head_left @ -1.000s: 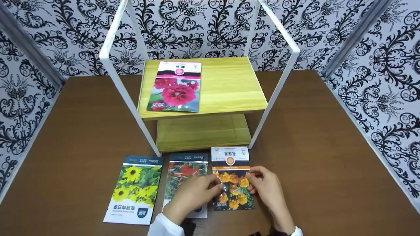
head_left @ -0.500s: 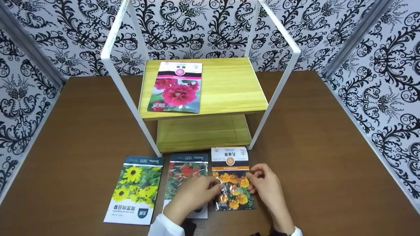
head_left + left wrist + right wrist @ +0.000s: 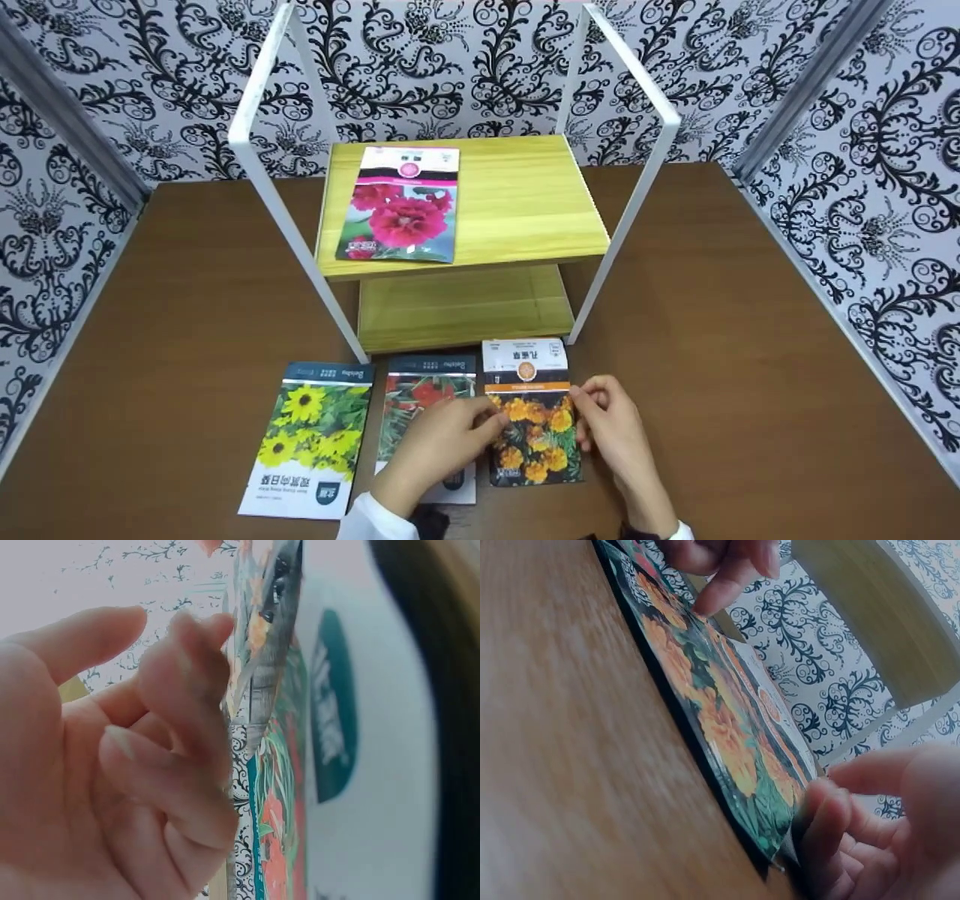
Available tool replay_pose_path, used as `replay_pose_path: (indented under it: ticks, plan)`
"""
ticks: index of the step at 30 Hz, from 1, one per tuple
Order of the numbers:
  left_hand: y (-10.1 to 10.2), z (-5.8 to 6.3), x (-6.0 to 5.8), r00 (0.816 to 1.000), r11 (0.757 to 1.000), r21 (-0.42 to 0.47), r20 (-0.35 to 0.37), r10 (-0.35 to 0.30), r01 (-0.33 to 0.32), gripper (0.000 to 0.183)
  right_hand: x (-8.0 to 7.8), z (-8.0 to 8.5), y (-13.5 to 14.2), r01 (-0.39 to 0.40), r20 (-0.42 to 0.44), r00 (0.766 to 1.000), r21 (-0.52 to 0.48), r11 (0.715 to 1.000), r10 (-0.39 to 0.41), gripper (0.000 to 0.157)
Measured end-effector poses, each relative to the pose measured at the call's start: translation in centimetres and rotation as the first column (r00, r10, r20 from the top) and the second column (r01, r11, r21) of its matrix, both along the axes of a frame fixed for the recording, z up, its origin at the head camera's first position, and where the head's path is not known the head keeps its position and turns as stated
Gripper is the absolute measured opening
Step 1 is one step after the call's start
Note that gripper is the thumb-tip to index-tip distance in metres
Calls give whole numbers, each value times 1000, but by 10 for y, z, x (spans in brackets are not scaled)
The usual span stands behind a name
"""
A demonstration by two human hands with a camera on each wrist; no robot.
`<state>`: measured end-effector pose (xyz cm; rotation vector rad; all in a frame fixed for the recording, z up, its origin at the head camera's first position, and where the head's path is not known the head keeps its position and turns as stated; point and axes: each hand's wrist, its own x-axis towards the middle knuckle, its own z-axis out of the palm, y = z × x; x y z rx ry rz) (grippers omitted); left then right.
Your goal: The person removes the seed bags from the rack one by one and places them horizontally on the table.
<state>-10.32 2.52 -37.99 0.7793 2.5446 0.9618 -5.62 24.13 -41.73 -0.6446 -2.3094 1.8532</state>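
A seed packet with orange marigolds (image 3: 534, 431) lies on the table in front of the shelf. My right hand (image 3: 615, 427) pinches its right edge between thumb and fingers; the right wrist view shows this grip at the packet's corner (image 3: 776, 844). From the other side my left hand (image 3: 446, 442) reaches to the packet's left edge, fingertips right at it. In the left wrist view the left thumb (image 3: 97, 634) stands apart from the bent fingers (image 3: 180, 682). Under the left hand lies a red-flowered seed packet (image 3: 405, 390), partly hidden by it.
A yellow-flowered seed packet (image 3: 311, 435) lies at the left. Behind the packets stands a white-framed shelf with two wooden boards (image 3: 525, 195); a pink-flowered packet (image 3: 405, 217) lies on its upper board. Patterned walls (image 3: 885, 150) enclose the brown table (image 3: 735, 337).
The head view has shifted slightly, so the scene sits a little lower. My right thumb has slid slightly up the marigold packet's edge, and the left fingertips have shifted slightly left.
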Motion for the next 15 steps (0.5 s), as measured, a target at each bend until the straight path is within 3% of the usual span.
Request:
replay_pose_path:
  ticks: [4, 7, 10, 12, 13, 15]
  plan:
    - [-1, 2, -2, 997, 992, 113, -39, 63, -59, 29, 1, 4, 1, 20, -29, 999, -64, 998, -22, 21]
    - [-5, 8, -4, 987, 953, 273, -46, 153, -135, 30, 1, 6, 1, 41, -52, 997, -139, 989, -49, 21]
    - [-12, 17, -5, 962, 855, 459, 1, 273, -243, 29, 1, 8, 2, 54, -87, 993, -245, 968, -78, 20]
    - [-17, 25, -5, 940, 761, 574, 47, 338, -303, 26, 1, 10, 1, 48, -126, 988, -296, 954, -89, 19]
    - [-20, 31, -5, 930, 716, 620, 64, 361, -321, 25, 1, 10, 1, 43, -147, 985, -308, 951, -92, 19]
    - [-25, 44, -4, 913, 656, 673, 73, 401, -342, 24, 1, 12, 0, 30, -191, 977, -310, 950, -93, 19]
